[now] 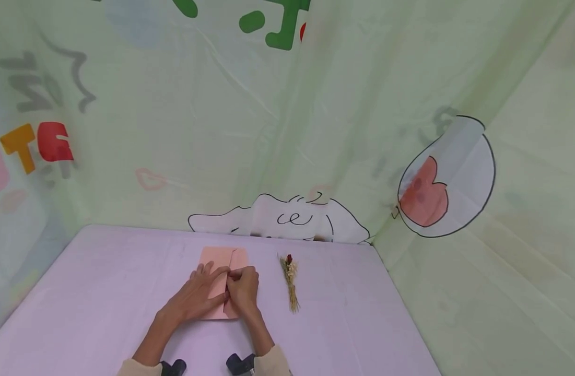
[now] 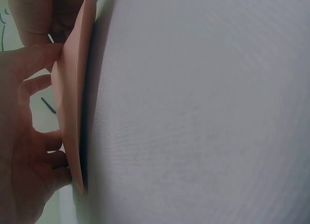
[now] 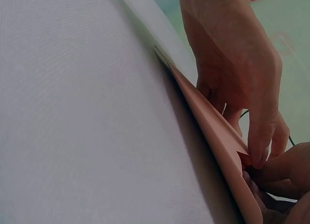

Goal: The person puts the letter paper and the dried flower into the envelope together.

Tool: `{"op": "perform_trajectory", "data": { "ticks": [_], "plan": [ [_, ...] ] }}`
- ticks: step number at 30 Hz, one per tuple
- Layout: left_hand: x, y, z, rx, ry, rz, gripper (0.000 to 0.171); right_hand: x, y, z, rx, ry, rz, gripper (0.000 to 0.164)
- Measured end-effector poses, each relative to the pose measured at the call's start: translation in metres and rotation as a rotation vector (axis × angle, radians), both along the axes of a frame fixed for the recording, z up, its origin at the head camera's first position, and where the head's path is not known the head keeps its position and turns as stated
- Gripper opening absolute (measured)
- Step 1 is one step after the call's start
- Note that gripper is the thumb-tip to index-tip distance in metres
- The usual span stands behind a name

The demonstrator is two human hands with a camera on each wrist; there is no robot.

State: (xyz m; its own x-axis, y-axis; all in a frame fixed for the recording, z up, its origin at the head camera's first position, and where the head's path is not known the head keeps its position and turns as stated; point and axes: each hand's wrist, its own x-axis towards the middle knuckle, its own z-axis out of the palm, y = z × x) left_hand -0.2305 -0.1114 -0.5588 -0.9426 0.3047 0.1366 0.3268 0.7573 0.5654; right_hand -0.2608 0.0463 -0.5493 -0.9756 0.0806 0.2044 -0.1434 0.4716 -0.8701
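Note:
A pink paper envelope (image 1: 215,255) lies on the lilac-covered table, its flap seam running lengthwise to the right of its middle. My left hand (image 1: 193,296) rests on the left part of the envelope with fingers spread, thumb and index fingertip reaching the seam. With curled fingers, my right hand (image 1: 244,290) pinches the flap edge at the seam. In the right wrist view, the flap (image 3: 246,158) stands a little raised where the fingertips of both hands meet. The left wrist view has the envelope edge-on, with left fingertips pressing its upper face.
To the right of the envelope lies a small dried-flower bunch (image 1: 291,284) with a dark red bloom. The table (image 1: 343,313) ends at pale green fabric walls (image 1: 231,130) printed with cartoon shapes and letters. Dark wrist devices (image 1: 240,364) sit by both sleeves.

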Motion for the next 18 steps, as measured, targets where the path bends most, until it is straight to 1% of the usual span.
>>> {"op": "perform_trajectory", "data": {
  "ticks": [3, 5, 8, 10, 13, 18],
  "plan": [
    [0.0, 0.002, 0.0, -0.001, 0.015, -0.002, 0.065, 0.0, 0.004, -0.001, -0.04, 0.008, 0.031, 0.006],
    [-0.001, 0.003, 0.0, -0.004, 0.021, -0.003, 0.065, -0.001, 0.009, -0.003, -0.049, 0.024, 0.037, 0.007],
    [-0.001, 0.004, 0.001, -0.007, 0.025, -0.004, 0.066, -0.002, 0.016, -0.005, -0.024, 0.063, 0.007, 0.005],
    [0.0, 0.004, 0.001, -0.01, 0.027, -0.004, 0.065, -0.001, 0.023, -0.005, 0.01, 0.087, -0.045, 0.004],
    [0.0, 0.004, 0.002, -0.008, 0.04, -0.002, 0.063, -0.001, 0.035, -0.002, 0.026, 0.124, -0.132, 0.005],
    [0.002, 0.004, 0.004, 0.004, 0.051, -0.007, 0.061, -0.004, 0.063, 0.0, 0.042, 0.171, -0.323, 0.008]
  ]
}}
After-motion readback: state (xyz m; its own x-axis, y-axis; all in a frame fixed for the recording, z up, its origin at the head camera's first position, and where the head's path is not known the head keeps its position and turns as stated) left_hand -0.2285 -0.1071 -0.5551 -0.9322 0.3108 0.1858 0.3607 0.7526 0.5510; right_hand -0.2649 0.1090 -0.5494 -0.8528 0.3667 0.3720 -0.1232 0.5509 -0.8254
